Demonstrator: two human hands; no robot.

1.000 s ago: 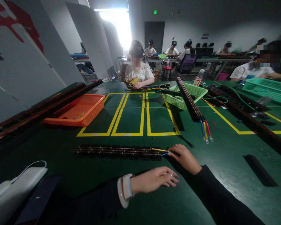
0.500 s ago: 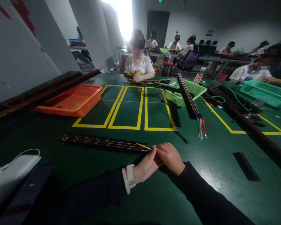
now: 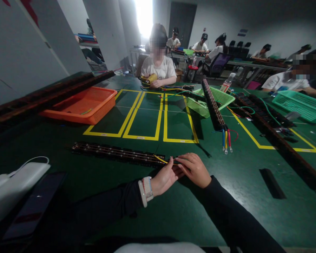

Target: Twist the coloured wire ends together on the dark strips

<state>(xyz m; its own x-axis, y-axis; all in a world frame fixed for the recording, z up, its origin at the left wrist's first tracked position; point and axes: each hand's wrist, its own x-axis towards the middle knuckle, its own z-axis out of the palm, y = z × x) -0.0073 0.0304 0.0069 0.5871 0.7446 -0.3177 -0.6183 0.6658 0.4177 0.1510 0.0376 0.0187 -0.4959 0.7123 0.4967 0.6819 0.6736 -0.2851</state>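
Note:
A long black strip with metal rails (image 3: 116,153) lies crosswise on the green table, its right end by my hands. From that end a yellow wire (image 3: 160,159) runs to my left hand (image 3: 165,178), whose thumb and fingers close around the wires. My right hand (image 3: 195,169) reaches over from the right, its curled fingers meeting the left hand's fingertips. What sits between the two hands is hidden, so I cannot tell what the right fingers grip. My left wrist wears a pale band (image 3: 146,189).
An orange basket (image 3: 94,114) stands at the left beneath long dark strips (image 3: 55,92). At the right are a green basket (image 3: 200,109) with a railed strip (image 3: 213,105) across it, and a black piece (image 3: 272,183). A white device (image 3: 23,186) and dark phone (image 3: 39,200) lie near left.
My camera view has shifted slightly. The right hand's fingers look a little more spread over the left hand, and less of the yellow wire shows straight. The strip stays put.

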